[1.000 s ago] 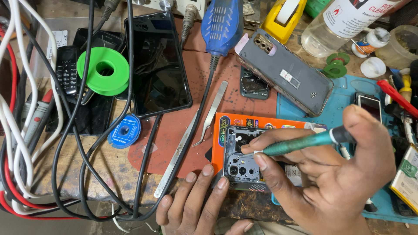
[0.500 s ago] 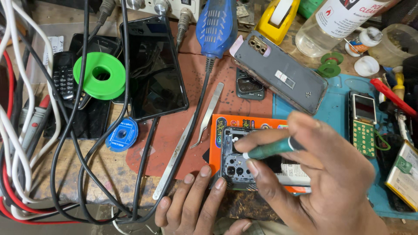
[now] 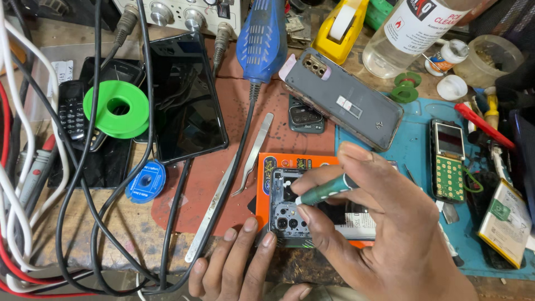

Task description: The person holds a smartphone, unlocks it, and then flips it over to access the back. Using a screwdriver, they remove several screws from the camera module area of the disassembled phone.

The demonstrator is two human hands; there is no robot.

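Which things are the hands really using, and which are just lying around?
In use:
right hand
green screwdriver
left hand
opened phone
orange box

Lying about:
tweezers
green spool
grey phone cover
clear bottle
yellow tape holder

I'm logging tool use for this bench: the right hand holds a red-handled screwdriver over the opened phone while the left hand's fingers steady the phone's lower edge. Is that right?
Not quite: the screwdriver in the right hand has a green handle, not red, as the head view shows. The rest holds: it is over the opened phone, and the left hand has its fingers on the phone's lower edge.
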